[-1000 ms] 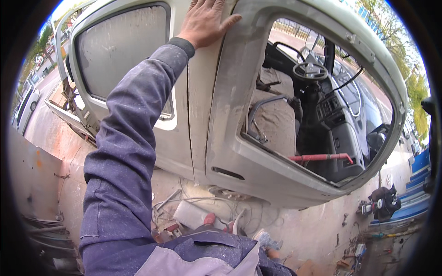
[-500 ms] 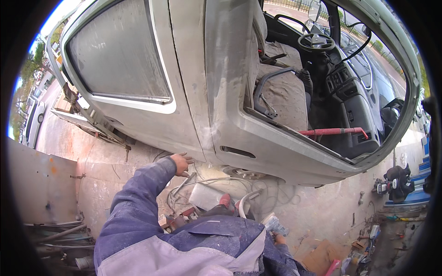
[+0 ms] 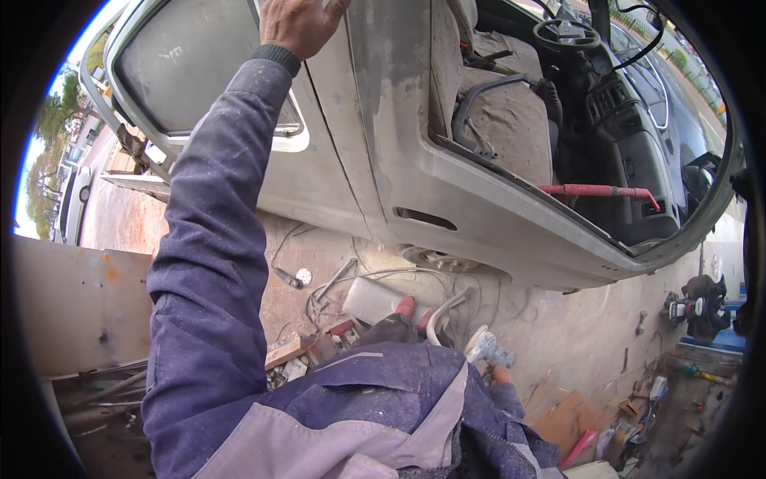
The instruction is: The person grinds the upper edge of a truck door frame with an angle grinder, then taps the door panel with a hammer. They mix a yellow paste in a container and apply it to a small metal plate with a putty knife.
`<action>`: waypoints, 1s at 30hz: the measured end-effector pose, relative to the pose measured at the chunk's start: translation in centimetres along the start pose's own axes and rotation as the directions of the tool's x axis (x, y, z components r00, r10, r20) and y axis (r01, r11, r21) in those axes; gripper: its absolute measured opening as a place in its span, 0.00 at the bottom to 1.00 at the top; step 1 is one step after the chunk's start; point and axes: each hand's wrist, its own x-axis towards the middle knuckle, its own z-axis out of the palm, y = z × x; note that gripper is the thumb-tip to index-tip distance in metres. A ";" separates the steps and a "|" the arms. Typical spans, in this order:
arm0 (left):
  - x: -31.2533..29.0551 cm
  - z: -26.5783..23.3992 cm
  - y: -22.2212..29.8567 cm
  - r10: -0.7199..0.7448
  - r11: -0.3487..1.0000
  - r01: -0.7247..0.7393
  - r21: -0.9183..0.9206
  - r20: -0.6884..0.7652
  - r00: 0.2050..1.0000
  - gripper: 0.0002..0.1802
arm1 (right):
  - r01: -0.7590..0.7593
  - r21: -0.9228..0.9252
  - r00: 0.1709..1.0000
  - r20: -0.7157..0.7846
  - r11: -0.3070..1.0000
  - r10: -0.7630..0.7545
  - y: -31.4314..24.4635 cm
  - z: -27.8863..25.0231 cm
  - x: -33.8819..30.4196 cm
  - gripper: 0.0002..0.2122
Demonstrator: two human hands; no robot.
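Observation:
My left hand [image 3: 302,22] is raised with the arm stretched out, over the primer-grey side of a van [image 3: 327,128] beside its dusty side window [image 3: 195,68]. The thumb stands apart from the fingers, whose tips the upper edge cuts off; nothing shows in this hand, and I cannot tell if it touches the panel. Low by my right side, my right hand [image 3: 501,374] is closed on a crumpled whitish and blue-grey thing [image 3: 485,348]. My sleeve and jacket hide part of that arm.
A red bar [image 3: 598,191] crosses the doorless front opening, below the dusty seat [image 3: 511,132]. Hoses [image 3: 319,295], a grey box-like piece [image 3: 372,300] and a sander with a white perforated disc [image 3: 303,276] lie on the floor. Scraps and cardboard [image 3: 570,427] lie at lower right.
My left hand has risen from beside the van's lower edge to its side near the window. The view has shifted, and the sander now shows on the floor. My right hand stays low.

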 end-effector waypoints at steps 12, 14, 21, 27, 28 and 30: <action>-37.2 4.7 10.6 0.350 0.936 -0.215 -0.278 0.790 0.504 0.48 | -0.070 0.132 0.997 -0.016 0.989 0.073 4.9 -2.6 1.0 0.04; -40.0 3.2 10.6 0.565 0.817 -0.260 -0.514 0.803 0.191 0.46 | -0.029 0.195 0.998 -0.052 0.980 0.040 5.9 -2.9 0.7 0.04; -24.3 5.1 3.4 0.542 0.833 -0.446 -0.327 0.322 0.776 0.47 | -0.007 0.216 0.979 -0.198 0.976 0.051 9.7 1.0 -0.7 0.04; -8.1 6.3 -0.5 0.382 0.905 -0.369 -0.211 0.024 0.924 0.47 | -0.009 0.336 0.986 -0.155 0.942 0.065 13.3 10.3 -2.7 0.04; -8.0 6.4 0.2 0.357 0.927 -0.338 -0.166 0.103 0.929 0.48 | -0.013 0.361 0.981 -0.175 0.932 0.081 14.0 11.8 -3.1 0.04; -8.7 6.5 1.2 0.393 0.909 -0.380 -0.172 0.043 0.919 0.52 | -0.046 0.385 0.990 -0.108 0.922 0.095 15.1 14.3 -4.2 0.03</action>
